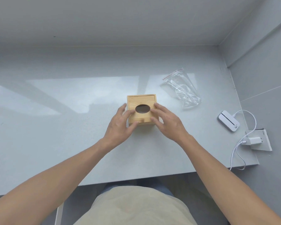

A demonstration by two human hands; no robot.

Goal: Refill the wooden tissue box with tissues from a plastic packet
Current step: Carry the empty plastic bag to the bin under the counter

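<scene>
A square wooden tissue box [141, 99] with a dark oval hole in its lid sits in the middle of the pale table [55, 111]. My left hand [120, 124] rests on the box's left side, fingers spread over the lid and thumb at the near edge. My right hand [166, 120] lies on the right side, fingers on the lid beside the hole. A clear plastic zip packet [182, 89] with a red seal line lies crumpled to the back right of the box. No tissues show in the packet or the hole.
A small white device [228, 120] lies near the table's right edge, its white cable [237, 153] running to a white charger [255, 141] plugged into a socket plate. Grey walls close the back and right side. The table's near edge is just in front of my body.
</scene>
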